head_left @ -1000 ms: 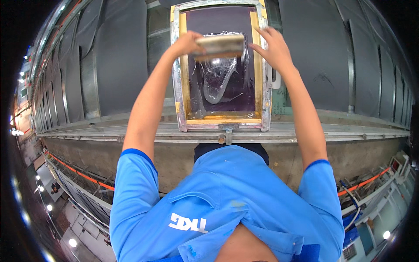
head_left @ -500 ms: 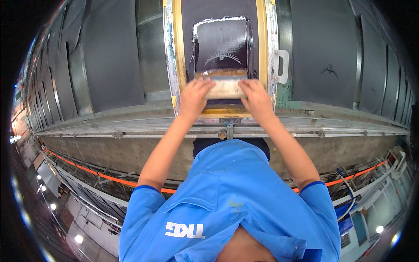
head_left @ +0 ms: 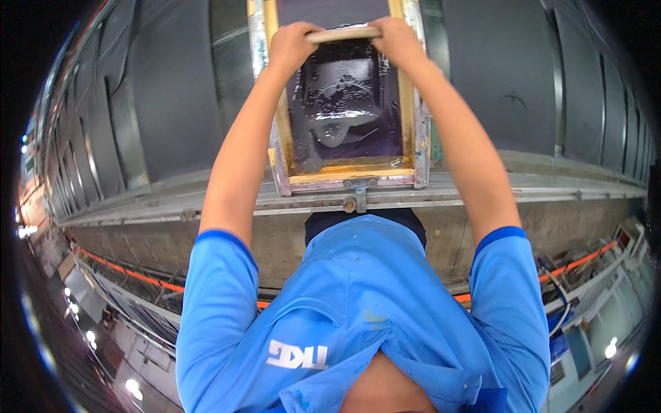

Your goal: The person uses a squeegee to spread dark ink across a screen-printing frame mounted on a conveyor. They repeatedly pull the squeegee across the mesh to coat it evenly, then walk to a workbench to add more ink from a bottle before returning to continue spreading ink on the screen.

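Observation:
Both hands grip a pale squeegee (head_left: pixel 344 33) across the far part of a screen in a metal frame with yellow tape (head_left: pixel 351 177). My left hand (head_left: pixel 292 47) is closed on the squeegee's left end and my right hand (head_left: pixel 398 43) on its right end. Below the squeegee, glossy wet dark fluid (head_left: pixel 341 89) lies on the dark purple mesh, with a faint pale arched pattern showing and a smeared band nearer the lower side. The squeegee's blade is mostly hidden.
Dark grey sheets (head_left: pixel 169 82) lie in rows on the long bench either side, some marked with small arched motifs (head_left: pixel 513 98). A metal rail (head_left: pixel 427 196) with a clamp (head_left: pixel 357 196) runs along the near edge. An orange strip (head_left: pixel 131 265) runs below.
The squeegee went from the far part to the near part, and is now back at the far part. My right hand, open beside it a second ago, now grips it.

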`<state>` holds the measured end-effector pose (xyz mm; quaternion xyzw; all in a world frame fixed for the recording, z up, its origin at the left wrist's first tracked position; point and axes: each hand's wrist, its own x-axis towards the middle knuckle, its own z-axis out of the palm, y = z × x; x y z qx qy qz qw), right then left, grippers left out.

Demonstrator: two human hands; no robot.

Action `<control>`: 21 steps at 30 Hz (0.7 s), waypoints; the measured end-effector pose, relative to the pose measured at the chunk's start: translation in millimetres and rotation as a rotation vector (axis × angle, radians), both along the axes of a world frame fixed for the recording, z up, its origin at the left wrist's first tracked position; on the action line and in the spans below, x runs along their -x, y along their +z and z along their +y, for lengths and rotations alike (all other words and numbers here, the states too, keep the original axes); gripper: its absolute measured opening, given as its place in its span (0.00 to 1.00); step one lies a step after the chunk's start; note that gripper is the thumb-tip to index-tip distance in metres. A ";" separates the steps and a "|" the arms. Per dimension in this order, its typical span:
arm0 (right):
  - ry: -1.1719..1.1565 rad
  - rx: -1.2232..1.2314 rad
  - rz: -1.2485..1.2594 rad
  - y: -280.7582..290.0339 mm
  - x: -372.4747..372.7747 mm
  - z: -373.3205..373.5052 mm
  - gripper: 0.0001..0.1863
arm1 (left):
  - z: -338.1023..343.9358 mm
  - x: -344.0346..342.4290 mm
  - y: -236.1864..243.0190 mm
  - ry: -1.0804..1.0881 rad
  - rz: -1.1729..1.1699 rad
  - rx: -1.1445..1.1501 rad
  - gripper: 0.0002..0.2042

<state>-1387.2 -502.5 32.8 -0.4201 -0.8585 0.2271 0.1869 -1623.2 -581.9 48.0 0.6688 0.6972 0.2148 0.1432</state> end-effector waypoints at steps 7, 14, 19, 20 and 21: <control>-0.048 0.105 0.166 -20.0 -65.9 -177.3 0.20 | -165.0 -59.8 -13.5 -0.016 -0.017 0.017 0.23; 0.014 0.252 0.325 22.9 -101.4 -224.5 0.19 | -223.3 -71.0 11.5 -0.087 -0.192 0.139 0.25; -0.580 0.128 0.446 -6.9 -133.2 -107.8 0.21 | -124.1 3.4 -7.5 0.055 -0.310 0.274 0.20; -0.636 -0.044 0.367 -14.0 -132.5 -93.0 0.20 | -100.4 22.7 -15.8 0.090 -0.323 0.287 0.18; -0.638 0.148 0.391 -22.3 -133.8 -81.7 0.19 | -78.6 39.7 -20.9 0.041 -0.278 0.225 0.17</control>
